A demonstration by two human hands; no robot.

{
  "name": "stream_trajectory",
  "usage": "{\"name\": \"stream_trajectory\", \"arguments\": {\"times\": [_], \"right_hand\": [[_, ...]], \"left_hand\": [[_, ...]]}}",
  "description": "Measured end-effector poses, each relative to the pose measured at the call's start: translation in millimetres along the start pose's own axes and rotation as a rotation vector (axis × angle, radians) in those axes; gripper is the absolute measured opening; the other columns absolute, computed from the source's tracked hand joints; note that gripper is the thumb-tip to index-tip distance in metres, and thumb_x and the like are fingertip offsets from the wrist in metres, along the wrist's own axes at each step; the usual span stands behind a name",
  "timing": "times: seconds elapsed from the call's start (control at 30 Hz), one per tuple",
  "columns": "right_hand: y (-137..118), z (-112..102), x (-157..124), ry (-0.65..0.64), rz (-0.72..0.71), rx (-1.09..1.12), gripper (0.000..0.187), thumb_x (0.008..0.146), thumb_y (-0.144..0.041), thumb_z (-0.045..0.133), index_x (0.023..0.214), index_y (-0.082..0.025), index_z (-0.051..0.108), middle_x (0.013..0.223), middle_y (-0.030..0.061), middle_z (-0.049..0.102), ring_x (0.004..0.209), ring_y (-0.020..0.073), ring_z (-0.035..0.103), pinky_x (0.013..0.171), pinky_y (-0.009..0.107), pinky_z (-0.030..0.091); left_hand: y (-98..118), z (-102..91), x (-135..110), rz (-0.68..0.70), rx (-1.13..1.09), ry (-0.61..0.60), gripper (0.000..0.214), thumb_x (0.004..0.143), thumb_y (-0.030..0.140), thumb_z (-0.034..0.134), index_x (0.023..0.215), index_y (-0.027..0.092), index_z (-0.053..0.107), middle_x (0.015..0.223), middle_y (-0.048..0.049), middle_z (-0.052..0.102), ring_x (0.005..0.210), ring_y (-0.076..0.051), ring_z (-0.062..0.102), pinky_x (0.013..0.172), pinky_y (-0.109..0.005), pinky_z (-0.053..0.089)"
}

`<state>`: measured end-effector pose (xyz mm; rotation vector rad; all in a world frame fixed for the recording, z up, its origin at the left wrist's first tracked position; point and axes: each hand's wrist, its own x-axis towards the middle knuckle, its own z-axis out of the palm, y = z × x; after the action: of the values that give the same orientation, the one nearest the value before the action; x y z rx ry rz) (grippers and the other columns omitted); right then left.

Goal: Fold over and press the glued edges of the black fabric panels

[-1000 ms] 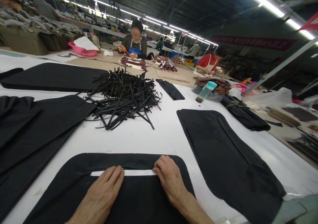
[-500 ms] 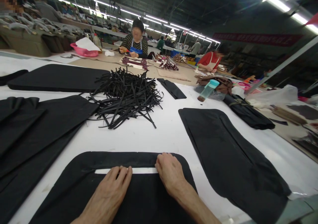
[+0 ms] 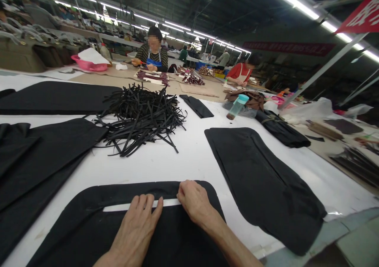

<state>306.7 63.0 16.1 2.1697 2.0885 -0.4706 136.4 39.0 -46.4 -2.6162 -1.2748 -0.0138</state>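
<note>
A black cut fabric panel (image 3: 89, 223) with rounded corners lies on the white table right in front of me. A long narrow slot (image 3: 118, 207) in it shows the white table through. My left hand (image 3: 139, 227) lies flat on the panel, fingers stretched out, fingertips at the slot's lower edge. My right hand (image 3: 194, 201) rests at the slot's right end with its fingers curled down onto the fabric; what they pinch, if anything, is hidden.
A heap of black strips (image 3: 139, 113) lies mid-table. Stacked black panels lie at right (image 3: 260, 180) and at left (image 3: 44, 152). A teal-capped bottle (image 3: 236, 106) stands beyond. Across the table, one person in a striped top (image 3: 154, 54) and another in red (image 3: 241, 71) are at work. A pink basin (image 3: 89, 65) sits far left.
My left hand has slid right along the slot toward my right hand, so less of the white slot shows between them. The view has shifted slightly.
</note>
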Motion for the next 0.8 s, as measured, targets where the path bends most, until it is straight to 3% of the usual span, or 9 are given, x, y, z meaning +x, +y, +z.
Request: {"name": "stream_trajectory", "arguments": {"times": [0.07, 0.17, 0.4, 0.57, 0.8], "right_hand": [[0, 0, -1, 0.001, -0.002, 0.005, 0.024, 0.086, -0.013, 0.044, 0.085, -0.017, 0.068, 0.09, 0.0092, 0.069, 0.087, 0.0226, 0.062, 0.068, 0.028, 0.039], [0, -2, -2, 0.006, -0.005, 0.015, 0.023, 0.085, -0.013, 0.045, 0.084, -0.017, 0.068, 0.089, 0.0088, 0.069, 0.085, 0.022, 0.062, 0.067, 0.028, 0.039], [8, 1, 2, 0.018, -0.016, 0.087, 0.02, 0.081, -0.014, 0.049, 0.075, -0.018, 0.067, 0.08, 0.0069, 0.069, 0.077, 0.0204, 0.062, 0.062, 0.027, 0.036], [27, 12, 5, 0.034, -0.086, 0.175, 0.009, 0.076, -0.017, 0.057, 0.071, -0.021, 0.064, 0.074, -0.0004, 0.067, 0.072, 0.0156, 0.06, 0.061, 0.024, 0.034], [50, 10, -1, 0.045, -0.126, 0.208, 0.009, 0.08, -0.018, 0.056, 0.074, -0.021, 0.062, 0.078, -0.0025, 0.064, 0.075, 0.0127, 0.055, 0.064, 0.022, 0.033]], "left_hand": [[5, 3.0, 4, 0.082, -0.006, 0.046, 0.041, 0.079, 0.004, 0.043, 0.114, 0.016, 0.061, 0.113, -0.0127, 0.059, 0.103, -0.026, 0.052, 0.09, -0.04, 0.042], [9, 2.5, 9, 0.153, 0.016, -0.012, 0.046, 0.075, -0.005, 0.037, 0.113, 0.009, 0.06, 0.115, -0.0124, 0.059, 0.103, -0.023, 0.053, 0.087, -0.033, 0.045], [13, -4.2, 19, 0.125, 0.003, -0.04, 0.06, 0.074, -0.006, 0.033, 0.128, 0.016, 0.047, 0.108, -0.0108, 0.059, 0.094, -0.025, 0.054, 0.077, -0.038, 0.05], [18, -1.7, 22, 0.094, 0.001, -0.013, 0.058, 0.076, -0.001, 0.037, 0.129, 0.02, 0.047, 0.101, -0.0091, 0.058, 0.088, -0.025, 0.054, 0.072, -0.038, 0.049], [19, -0.1, 20, 0.077, 0.032, 0.012, 0.055, 0.077, 0.002, 0.041, 0.127, 0.022, 0.049, 0.099, -0.0083, 0.058, 0.087, -0.023, 0.053, 0.072, -0.036, 0.047]]}}
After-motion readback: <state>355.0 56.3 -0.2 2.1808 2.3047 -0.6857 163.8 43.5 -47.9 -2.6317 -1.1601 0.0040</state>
